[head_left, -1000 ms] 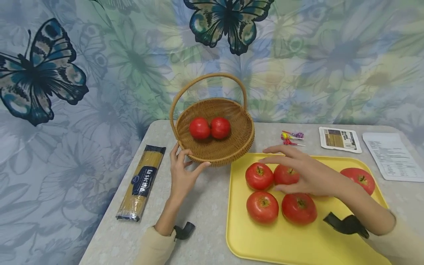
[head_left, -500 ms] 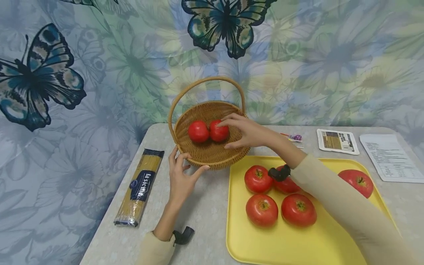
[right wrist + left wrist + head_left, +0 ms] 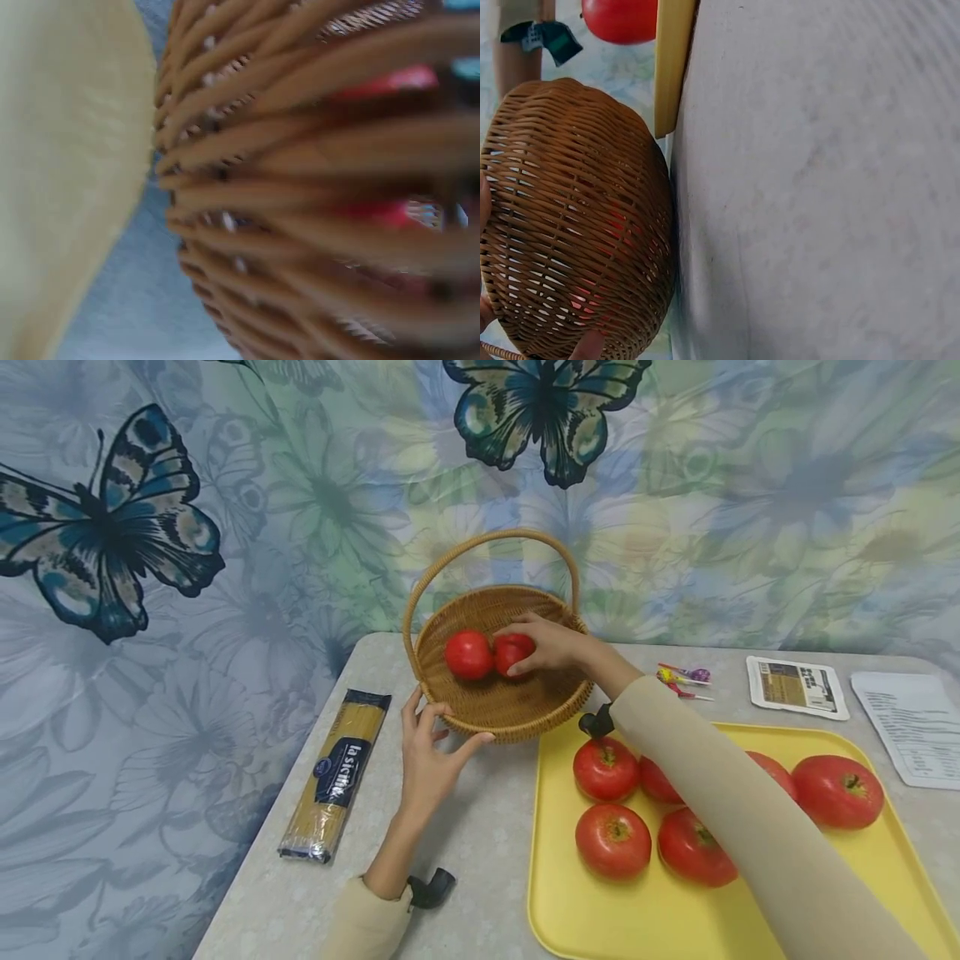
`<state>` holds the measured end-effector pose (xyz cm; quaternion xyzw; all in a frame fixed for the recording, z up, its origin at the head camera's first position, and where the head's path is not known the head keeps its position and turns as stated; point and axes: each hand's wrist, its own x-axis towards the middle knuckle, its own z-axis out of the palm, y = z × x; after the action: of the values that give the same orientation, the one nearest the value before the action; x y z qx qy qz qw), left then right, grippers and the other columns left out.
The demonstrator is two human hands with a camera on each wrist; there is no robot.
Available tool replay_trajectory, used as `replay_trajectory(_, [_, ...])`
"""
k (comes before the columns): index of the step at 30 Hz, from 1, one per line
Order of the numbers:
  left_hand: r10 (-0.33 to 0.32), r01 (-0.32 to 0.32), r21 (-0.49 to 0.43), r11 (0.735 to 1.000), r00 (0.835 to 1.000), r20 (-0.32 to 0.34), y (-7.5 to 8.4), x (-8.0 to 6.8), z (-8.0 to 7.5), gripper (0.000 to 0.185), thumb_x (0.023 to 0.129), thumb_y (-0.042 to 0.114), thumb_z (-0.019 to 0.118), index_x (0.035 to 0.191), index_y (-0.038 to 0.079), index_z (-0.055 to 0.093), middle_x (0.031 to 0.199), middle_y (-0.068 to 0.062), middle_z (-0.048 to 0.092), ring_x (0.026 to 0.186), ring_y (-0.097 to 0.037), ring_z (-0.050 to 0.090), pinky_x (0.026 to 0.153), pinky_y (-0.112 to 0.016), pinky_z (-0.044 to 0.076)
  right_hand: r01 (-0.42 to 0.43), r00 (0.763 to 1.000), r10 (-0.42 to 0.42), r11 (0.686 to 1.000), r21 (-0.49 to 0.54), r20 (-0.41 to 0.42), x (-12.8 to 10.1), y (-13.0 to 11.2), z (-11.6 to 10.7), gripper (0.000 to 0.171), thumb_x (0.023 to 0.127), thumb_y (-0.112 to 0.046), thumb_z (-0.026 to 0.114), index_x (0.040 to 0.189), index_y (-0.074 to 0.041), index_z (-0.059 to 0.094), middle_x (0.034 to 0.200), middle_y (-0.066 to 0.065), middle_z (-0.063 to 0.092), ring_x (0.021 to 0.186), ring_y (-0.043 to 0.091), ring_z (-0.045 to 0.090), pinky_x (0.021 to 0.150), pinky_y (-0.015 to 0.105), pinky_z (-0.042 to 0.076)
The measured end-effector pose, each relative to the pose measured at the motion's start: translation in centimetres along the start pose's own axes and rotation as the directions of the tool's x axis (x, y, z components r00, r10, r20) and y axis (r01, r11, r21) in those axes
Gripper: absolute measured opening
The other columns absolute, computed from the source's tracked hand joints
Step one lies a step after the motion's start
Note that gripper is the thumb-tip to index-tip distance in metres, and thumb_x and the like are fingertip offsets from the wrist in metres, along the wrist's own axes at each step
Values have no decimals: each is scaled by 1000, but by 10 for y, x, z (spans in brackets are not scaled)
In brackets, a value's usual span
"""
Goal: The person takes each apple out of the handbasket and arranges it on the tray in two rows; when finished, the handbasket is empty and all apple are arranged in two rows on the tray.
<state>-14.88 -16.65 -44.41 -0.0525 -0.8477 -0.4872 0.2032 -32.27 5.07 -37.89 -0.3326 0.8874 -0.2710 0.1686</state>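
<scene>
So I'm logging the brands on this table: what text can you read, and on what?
"la sicilia", as far as it reads: on the dark label of the spaghetti packet.
Small printed packet: too small to read.
Printed paper sheet: too small to read.
Candy wrappers: nothing legible.

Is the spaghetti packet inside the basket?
No, the spaghetti packet lies flat on the table to the left of the basket, which holds only two tomatoes.

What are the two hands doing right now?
Left hand: grips the basket rim.
Right hand: holds a tomato inside the basket.
</scene>
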Motion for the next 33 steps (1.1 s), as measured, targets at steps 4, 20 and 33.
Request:
replay_trajectory(4, [-6, 6, 11, 1000, 1000, 11, 2, 0, 0, 53, 72, 42, 86, 102, 15, 51, 160, -9, 19, 141, -33, 35, 86, -50, 55, -5, 1000, 5, 1000, 23, 10, 5, 5, 5, 63, 86, -24, 77, 142, -15, 50, 153, 22, 25, 139, 41, 34, 111, 56, 35])
replay_trajectory(20, [9, -10, 32, 999, 1000, 13, 1, -1, 3, 55, 72, 43, 86, 104, 15, 50, 160, -6, 18, 141, -30, 36, 86, -48, 55, -16, 997, 17, 1000, 23, -76, 6, 7, 12, 41, 87, -10, 72, 125, -14, 59, 130, 17, 36, 120, 38, 50, 102, 51, 46])
replay_trajectory(33, [20, -20, 24, 1000, 1000, 7, 1, -1, 1, 54, 71, 41, 87, 103, 14, 52, 160, -9, 19, 141, -33, 35, 85, -49, 56, 37, 985, -26, 997, 63, -171, -4, 6, 5, 39, 84, -16, 74, 121, -19, 61, 129, 15, 46, 116, 31, 51, 95, 47, 50])
